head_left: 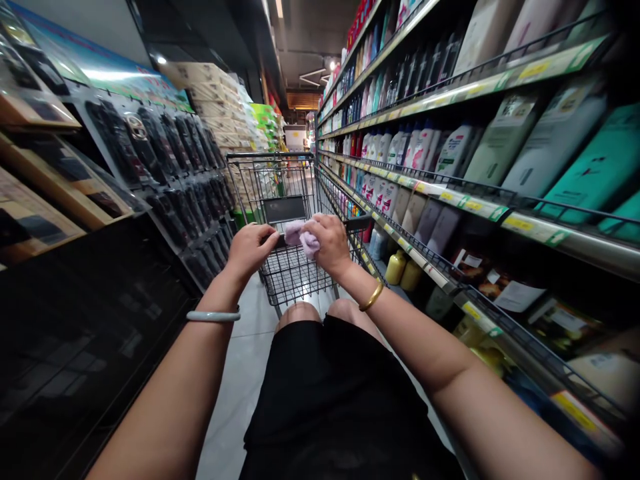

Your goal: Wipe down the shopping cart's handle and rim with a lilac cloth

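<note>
A metal shopping cart [295, 273] stands right in front of my knees, its wire basket stretching away from me. My left hand [253, 248] is closed around the left part of the cart's dark handle. In my right hand [331, 243] is a crumpled light purple cloth [301, 237], bunched over the handle. That hand's fingers curl round the cloth; whether they also grip the bar beneath is hidden. Through the wires of the basket the floor shows.
Shelves on the right hold many shampoo bottles [455, 150], with a metal shelf edge [580, 240] close by my right arm. To the left hang packaged dark goods [145, 147] above a black counter [75, 353]. Stacked boxes [210, 100] stand further along the aisle. Pale tiles [240, 373] cover the floor.
</note>
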The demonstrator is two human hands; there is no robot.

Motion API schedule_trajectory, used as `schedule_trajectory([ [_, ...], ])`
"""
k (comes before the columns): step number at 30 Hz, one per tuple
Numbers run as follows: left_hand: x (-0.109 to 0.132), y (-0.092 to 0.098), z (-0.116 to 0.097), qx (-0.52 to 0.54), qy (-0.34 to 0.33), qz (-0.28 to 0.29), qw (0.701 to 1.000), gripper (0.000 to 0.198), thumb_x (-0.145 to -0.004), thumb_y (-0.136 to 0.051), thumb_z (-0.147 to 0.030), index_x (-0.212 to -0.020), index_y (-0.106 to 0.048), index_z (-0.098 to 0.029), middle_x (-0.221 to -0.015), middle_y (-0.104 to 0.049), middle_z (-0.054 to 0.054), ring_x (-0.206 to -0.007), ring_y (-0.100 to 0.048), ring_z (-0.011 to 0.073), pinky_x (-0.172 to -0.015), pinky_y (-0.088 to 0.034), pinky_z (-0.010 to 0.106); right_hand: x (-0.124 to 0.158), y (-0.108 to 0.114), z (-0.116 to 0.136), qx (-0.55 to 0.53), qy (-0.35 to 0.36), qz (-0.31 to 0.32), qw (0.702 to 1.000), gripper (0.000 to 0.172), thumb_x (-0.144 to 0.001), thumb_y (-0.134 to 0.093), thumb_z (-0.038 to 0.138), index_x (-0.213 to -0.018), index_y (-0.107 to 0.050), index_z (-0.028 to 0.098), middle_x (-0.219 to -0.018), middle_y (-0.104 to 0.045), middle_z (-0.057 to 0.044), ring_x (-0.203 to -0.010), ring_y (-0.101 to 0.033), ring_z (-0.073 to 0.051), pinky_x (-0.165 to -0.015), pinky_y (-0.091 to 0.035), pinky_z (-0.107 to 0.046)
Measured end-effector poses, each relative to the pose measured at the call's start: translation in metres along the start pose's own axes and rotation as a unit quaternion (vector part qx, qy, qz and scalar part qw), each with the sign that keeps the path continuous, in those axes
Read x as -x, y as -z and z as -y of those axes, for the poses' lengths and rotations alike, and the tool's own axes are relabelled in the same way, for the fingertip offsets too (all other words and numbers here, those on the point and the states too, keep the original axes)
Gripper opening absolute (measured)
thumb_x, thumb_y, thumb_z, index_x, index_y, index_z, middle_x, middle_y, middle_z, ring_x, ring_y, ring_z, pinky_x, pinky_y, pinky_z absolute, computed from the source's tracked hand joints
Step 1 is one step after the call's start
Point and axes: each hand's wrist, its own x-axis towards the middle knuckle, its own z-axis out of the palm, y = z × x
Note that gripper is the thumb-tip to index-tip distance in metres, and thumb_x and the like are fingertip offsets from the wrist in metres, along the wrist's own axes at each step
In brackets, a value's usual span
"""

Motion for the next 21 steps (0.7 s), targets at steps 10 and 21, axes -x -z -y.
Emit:
schedule_trajectory([
  [10,0.010,0.009,0.008,0.007,0.002,-0.014,1.000,0.047,-0.092,-0.049,-0.059,-0.087,-0.074,-0.020,-0.084,-0.072,0.008,-0.087,-0.062,0.0262,-0.084,-0.045,0.038,0.045,-0.021,0.003,-0.043,0.020,0.073,0.996,0.021,-0.093,-0.064,0.023,-0.111,-0.075,0.026,-0.127,-0.068,-0.005,-0.116,-0.050,-0.025,-0.099,-0.037,-0.037],
  [21,0.012,0.012,0.009,-0.005,-0.004,-0.005,1.000,0.039,-0.088,-0.048,-0.049,-0.090,-0.074,-0.020,-0.087,-0.074,0.008,-0.090,-0.064,0.0252,-0.097,-0.048,0.039,-0.087,0.014,0.035,-0.054,0.003,0.197,0.979,0.021,-0.087,-0.065,0.032,-0.106,-0.072,0.024,-0.109,-0.073,-0.004,-0.097,-0.062,-0.022,-0.084,-0.043,-0.033],
])
